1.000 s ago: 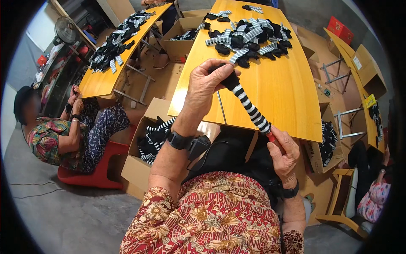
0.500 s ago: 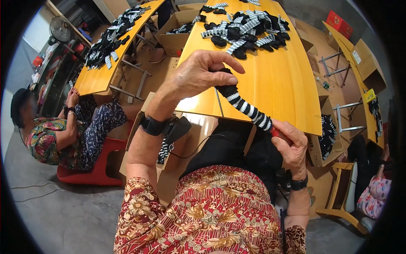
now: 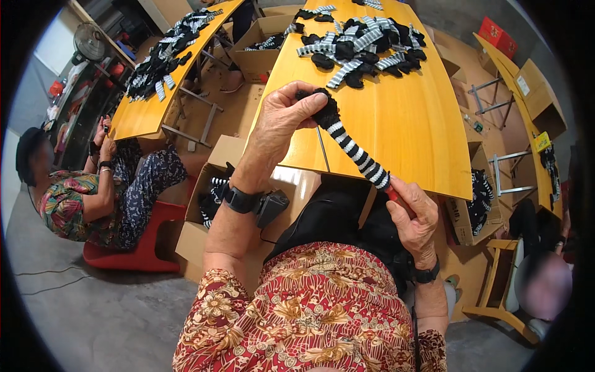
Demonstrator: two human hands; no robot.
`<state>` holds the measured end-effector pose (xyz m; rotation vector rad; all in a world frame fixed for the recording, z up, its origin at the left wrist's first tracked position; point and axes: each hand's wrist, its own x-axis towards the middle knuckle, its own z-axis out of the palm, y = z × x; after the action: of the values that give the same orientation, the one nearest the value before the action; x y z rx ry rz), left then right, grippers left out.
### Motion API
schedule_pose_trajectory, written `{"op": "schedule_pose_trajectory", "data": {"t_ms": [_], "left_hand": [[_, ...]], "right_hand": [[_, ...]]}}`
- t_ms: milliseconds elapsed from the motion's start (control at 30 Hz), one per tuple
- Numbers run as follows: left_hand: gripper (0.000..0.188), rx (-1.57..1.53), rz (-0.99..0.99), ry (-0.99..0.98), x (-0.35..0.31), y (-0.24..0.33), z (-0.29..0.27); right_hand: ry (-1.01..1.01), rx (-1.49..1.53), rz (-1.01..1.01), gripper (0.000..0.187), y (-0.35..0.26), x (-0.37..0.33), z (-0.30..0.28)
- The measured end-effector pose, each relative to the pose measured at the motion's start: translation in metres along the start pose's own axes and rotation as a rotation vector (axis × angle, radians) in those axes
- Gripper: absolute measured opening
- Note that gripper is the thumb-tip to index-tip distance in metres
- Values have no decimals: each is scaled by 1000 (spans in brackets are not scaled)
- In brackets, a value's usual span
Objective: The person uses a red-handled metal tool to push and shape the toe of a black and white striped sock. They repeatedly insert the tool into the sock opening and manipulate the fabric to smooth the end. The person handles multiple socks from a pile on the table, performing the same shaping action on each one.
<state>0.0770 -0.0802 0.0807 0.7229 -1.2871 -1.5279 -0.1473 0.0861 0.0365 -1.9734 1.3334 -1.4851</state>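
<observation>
Over the tabletop's near edge, the left hand pinches a striped sock; the right hand grips a mostly hidden red object at its lower end. Beyond, bare room reaches the piled socks.

And over on the right, a white label on the upper carton, too small to read! Below it, a yellow packet with dark print, just a blur. Down by the table, dark letters cross the lower carton, partly legible at best. Faint marks on the red box, unreadable!
</observation>
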Motion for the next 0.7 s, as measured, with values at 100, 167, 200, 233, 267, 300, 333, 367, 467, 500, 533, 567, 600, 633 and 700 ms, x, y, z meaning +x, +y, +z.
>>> {"op": "schedule_pose_trajectory", "data": {"t_ms": [100,167,200,233,267,300,333,367,467,500,533,567,600,633,700], "left_hand": [[11,27,130,63,2,-6,-5],[12,-54,140,114,0,-9,-7],[13,-98,144,136,0,-12,-6],[14,-118,159,165,-1,-15,-4],[15,-138,174,195,-2,-19,0],[15,-156,190,224,-2,-21,4],[16,-178,178,225,-2,-23,8],[16,-201,167,226,-2,-24,12],[19,-227,129,190,-3,-25,17],[19,-207,141,187,-3,-25,17],[20,-188,152,183,-3,-25,16],[20,-198,158,200,-3,-26,16],[20,-209,163,217,-2,-27,17],[20,-220,168,234,-2,-29,18],[20,-226,120,204,-4,-32,16]], "right_hand": [[5,0,-22,40,0,0,0],[19,5,16,39,-2,-3,0],[28,4,38,39,-3,-6,-1],[44,6,49,39,-5,-8,1],[60,9,59,39,-7,-9,4],[77,13,68,39,-8,-10,7],[93,15,68,39,-8,-11,11],[108,17,67,39,-7,-12,15],[145,6,73,39,-5,-15,19],[147,6,77,39,-6,-16,20],[149,5,81,39,-6,-18,21],[145,18,87,39,-6,-19,21],[141,31,94,39,-6,-22,20],[137,43,101,39,-5,-23,19],[138,21,85,39,-5,-23,18]]}}
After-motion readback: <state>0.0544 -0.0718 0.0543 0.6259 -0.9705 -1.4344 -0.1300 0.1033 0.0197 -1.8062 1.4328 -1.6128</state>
